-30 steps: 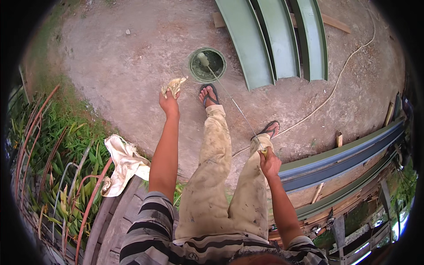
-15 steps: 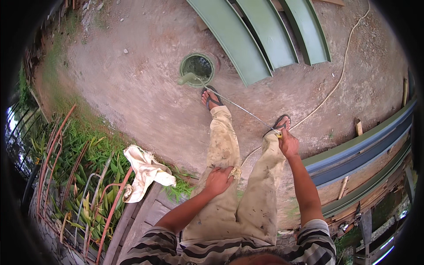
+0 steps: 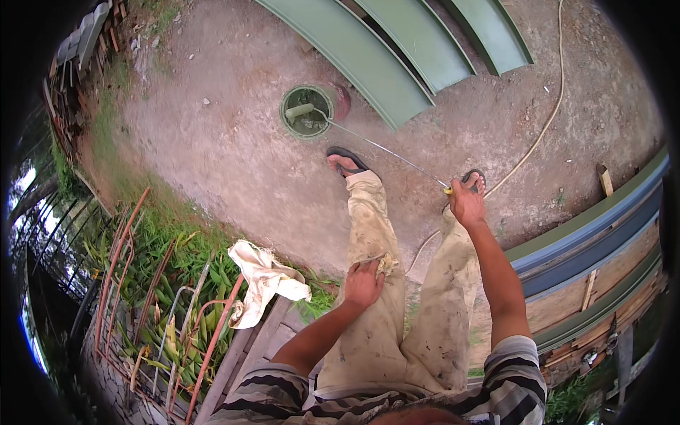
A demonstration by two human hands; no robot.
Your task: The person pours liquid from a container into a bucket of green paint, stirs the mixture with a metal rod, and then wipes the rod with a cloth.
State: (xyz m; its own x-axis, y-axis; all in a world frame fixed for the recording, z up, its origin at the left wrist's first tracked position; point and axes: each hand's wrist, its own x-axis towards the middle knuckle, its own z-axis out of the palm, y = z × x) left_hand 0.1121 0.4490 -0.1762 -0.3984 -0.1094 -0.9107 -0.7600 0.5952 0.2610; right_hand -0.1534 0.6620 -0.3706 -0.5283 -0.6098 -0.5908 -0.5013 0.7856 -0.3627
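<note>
My right hand (image 3: 468, 205) is closed on the yellow grip of a long-handled paint roller (image 3: 386, 151). Its thin metal rod runs left to a green-coated roller head, which lies inside the mouth of a round bucket (image 3: 284, 117). Dark green paint shows in the bucket, and its outer side looks reddish. My left hand (image 3: 363, 285) rests on my left thigh, fingers curled beside a crumpled yellowish cloth-like piece (image 3: 387, 264). That piece seems to be in its grip; the palm side is hidden.
Green-painted metal beams (image 3: 375, 64) lie ahead. Blue and green beams (image 3: 588, 237) are stacked at right. A pale hose (image 3: 542, 134) crosses the dirt. At left, a whitish cloth (image 3: 265, 280) hangs by rusty bent bars (image 3: 223, 312) and plants.
The roller head has gone from the bucket's near-left rim to inside its mouth. My right hand has shifted slightly up and right in view. The left still rests on the thigh.
</note>
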